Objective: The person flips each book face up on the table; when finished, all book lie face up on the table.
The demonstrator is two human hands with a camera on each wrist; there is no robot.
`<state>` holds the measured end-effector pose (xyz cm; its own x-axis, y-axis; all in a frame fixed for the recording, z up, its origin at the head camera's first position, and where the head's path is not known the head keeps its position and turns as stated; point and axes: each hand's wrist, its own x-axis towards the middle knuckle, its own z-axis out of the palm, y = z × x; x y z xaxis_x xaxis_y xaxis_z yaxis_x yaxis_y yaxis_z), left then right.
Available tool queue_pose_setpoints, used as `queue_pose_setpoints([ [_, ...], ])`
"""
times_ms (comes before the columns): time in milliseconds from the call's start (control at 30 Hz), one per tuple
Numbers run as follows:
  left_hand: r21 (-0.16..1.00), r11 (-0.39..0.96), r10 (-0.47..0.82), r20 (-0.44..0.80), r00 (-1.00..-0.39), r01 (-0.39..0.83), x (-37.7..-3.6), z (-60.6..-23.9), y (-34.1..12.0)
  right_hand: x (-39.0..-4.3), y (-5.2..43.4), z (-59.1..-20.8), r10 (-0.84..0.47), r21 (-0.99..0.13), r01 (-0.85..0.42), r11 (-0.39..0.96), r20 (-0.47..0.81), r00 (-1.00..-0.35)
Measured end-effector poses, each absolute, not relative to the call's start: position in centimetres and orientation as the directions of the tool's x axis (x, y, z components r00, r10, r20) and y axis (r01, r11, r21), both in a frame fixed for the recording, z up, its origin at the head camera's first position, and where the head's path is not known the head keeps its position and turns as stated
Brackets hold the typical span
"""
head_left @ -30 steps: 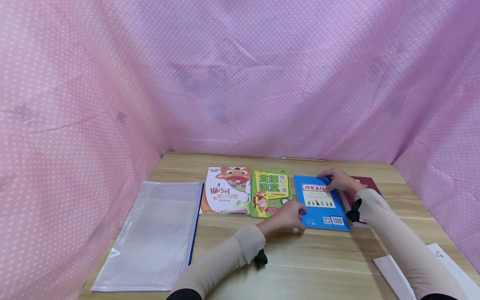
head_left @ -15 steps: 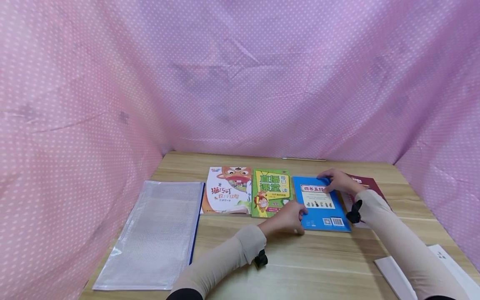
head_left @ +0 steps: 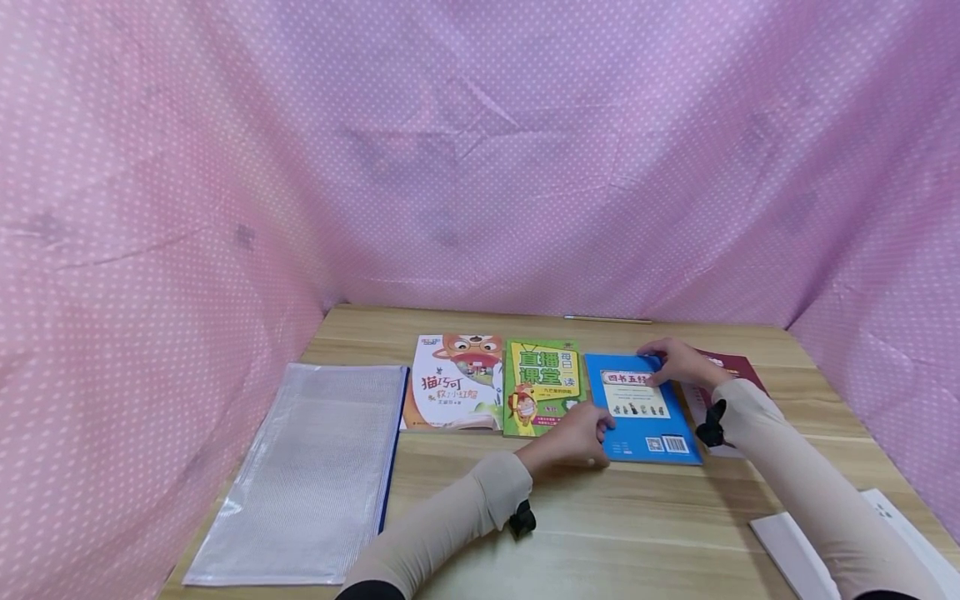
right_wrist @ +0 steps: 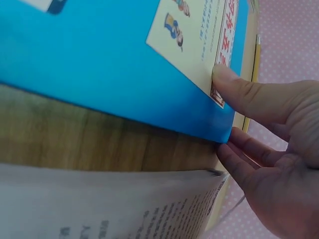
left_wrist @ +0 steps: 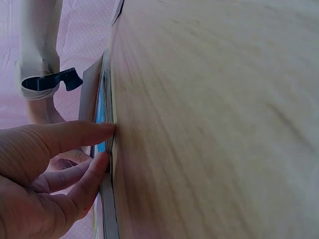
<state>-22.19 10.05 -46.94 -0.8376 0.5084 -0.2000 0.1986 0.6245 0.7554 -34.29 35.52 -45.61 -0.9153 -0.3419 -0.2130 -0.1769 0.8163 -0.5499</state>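
A blue book (head_left: 652, 442) lies flat on the wooden table, with a cream panel and a barcode on its upper face. My left hand (head_left: 573, 433) holds its near left corner, the thumb (left_wrist: 94, 134) and a fingertip (left_wrist: 102, 162) at the book's edge. At the far right corner my right hand (head_left: 678, 367) grips it, thumb (right_wrist: 229, 82) on top and fingers (right_wrist: 237, 159) at the edge. A green book (head_left: 532, 367) lies close along its left side. Partly behind my right hand is a maroon book (head_left: 738, 371).
A white picture book (head_left: 450, 404) lies left of the green one. A clear mesh zip pouch (head_left: 307, 475) with a blue edge covers the table's left side. White booklets (head_left: 798, 546) lie under my right forearm. A pencil (head_left: 607, 318) lies along the back edge, before a pink dotted curtain (head_left: 480, 167).
The blue book has slid very slightly left, closer to the green book. Both hands keep their places on it.
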Motion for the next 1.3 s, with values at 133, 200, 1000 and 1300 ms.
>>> queue_pose_setpoints([
  [133,0.774,0.609,0.507,-0.209,-0.836,0.176,-22.3,-46.9,10.0,-34.3,35.4,-45.5,-0.332,-0.539,-0.165,0.826,-0.228,-0.915],
  [200,0.777,0.606,0.508,-0.213,-0.835,0.170,-22.4,-46.9,10.0,-34.3,35.4,-45.4,-0.329,-0.534,-0.160,0.830,-0.238,-0.914],
  [1000,0.791,0.595,0.503,-0.230,-0.833,0.141,-22.4,-46.6,9.9,-33.9,35.9,-44.5,-0.365,-0.543,-0.179,0.821,-0.258,-0.895],
  [1300,0.788,0.599,0.499,-0.230,-0.835,0.141,-22.4,-46.6,9.9,-34.0,35.7,-44.7,-0.343,-0.527,-0.161,0.835,-0.268,-0.900],
])
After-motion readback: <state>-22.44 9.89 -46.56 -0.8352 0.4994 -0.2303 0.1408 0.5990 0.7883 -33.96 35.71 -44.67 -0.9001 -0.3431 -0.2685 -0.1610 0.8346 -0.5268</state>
